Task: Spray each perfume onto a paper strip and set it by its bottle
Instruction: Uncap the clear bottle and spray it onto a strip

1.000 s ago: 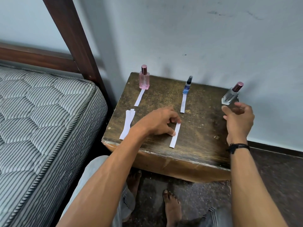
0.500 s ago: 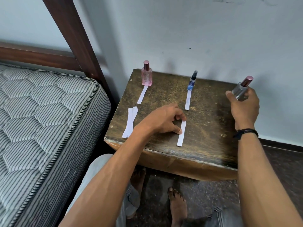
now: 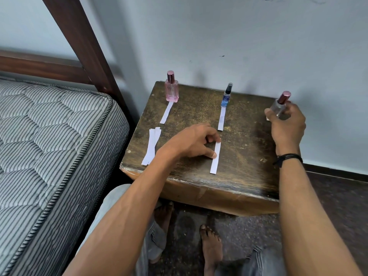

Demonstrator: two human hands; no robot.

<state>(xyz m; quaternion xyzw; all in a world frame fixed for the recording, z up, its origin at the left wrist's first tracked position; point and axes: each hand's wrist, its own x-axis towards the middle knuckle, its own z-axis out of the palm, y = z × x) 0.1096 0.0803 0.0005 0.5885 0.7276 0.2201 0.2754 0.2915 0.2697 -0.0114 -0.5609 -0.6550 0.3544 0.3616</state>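
Note:
A worn wooden table (image 3: 245, 148) holds three perfumes along the wall. The pink bottle (image 3: 171, 90) stands at the back left with a paper strip (image 3: 166, 112) in front of it. The slim blue spray bottle (image 3: 227, 96) stands mid-back with its own strip (image 3: 221, 118). My right hand (image 3: 286, 126) grips the clear bottle with the maroon cap (image 3: 280, 105) at the back right, tilted. My left hand (image 3: 193, 143) presses its fingertips on a loose strip (image 3: 216, 157) near the front edge.
A stack of spare strips (image 3: 151, 146) lies at the table's left edge. A striped mattress (image 3: 49, 148) and dark wooden bed frame (image 3: 83, 42) stand to the left. The wall runs right behind the bottles. My bare feet (image 3: 211, 246) rest on the floor below the table.
My right hand reached from the table's right side to the clear bottle and closed around it. My left hand stayed on the loose strip.

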